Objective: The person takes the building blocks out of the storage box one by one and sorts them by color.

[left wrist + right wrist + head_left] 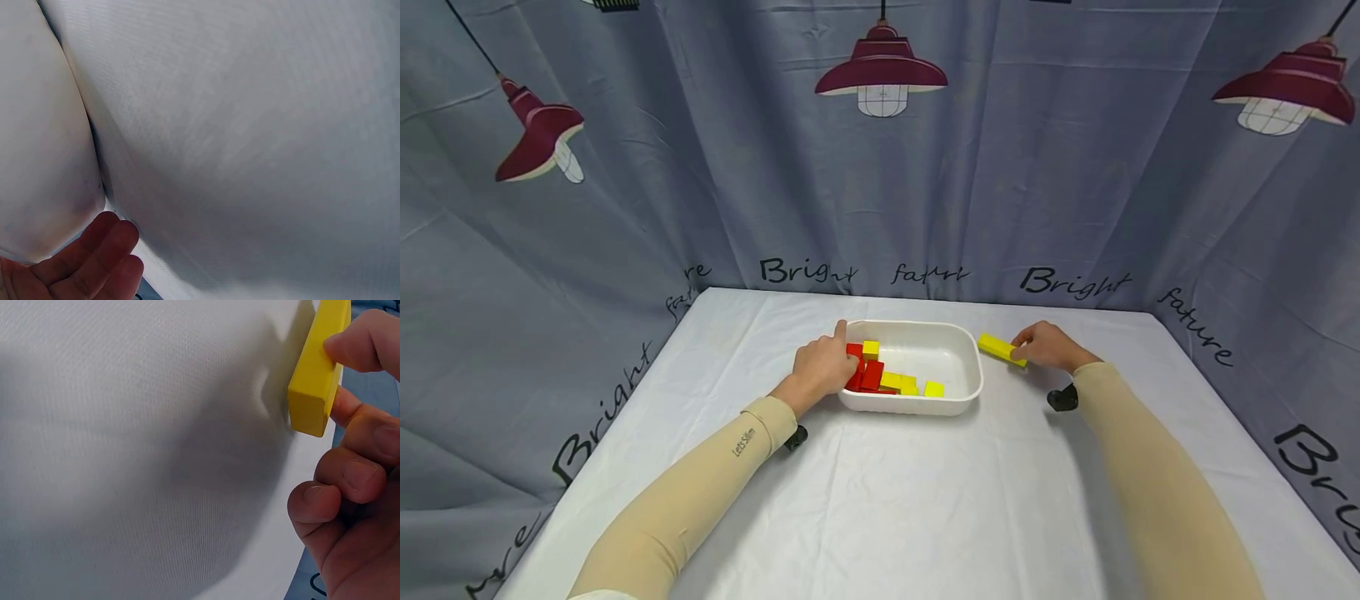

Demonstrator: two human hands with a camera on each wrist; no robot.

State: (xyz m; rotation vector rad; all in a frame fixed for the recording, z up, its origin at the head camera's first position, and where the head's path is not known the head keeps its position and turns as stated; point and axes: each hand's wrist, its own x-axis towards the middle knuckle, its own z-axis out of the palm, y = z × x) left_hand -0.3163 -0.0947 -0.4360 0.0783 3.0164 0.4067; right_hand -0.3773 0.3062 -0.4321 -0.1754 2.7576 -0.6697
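Note:
A white plastic bin (925,406) stands on the table toward the back, with red blocks (872,375) and yellow blocks (934,389) lying mostly in its left and front part. My left hand (826,363) grips the bin's left end, thumb over the rim and index finger along it. In the left wrist view, the other fingers (100,256) lie against the bin's outer wall. Right of the bin, my right hand (1047,345) pinches one end of a long yellow block (996,347) between thumb and index finger. The remaining fingers curl loosely below the block (319,369) in the right wrist view.
A white cloth covers the table (880,500). Grey curtains (880,183) printed with red lamps and lettering hang behind and at both sides. Black wrist devices sit under the left cuff (795,437) and the right cuff (1063,398).

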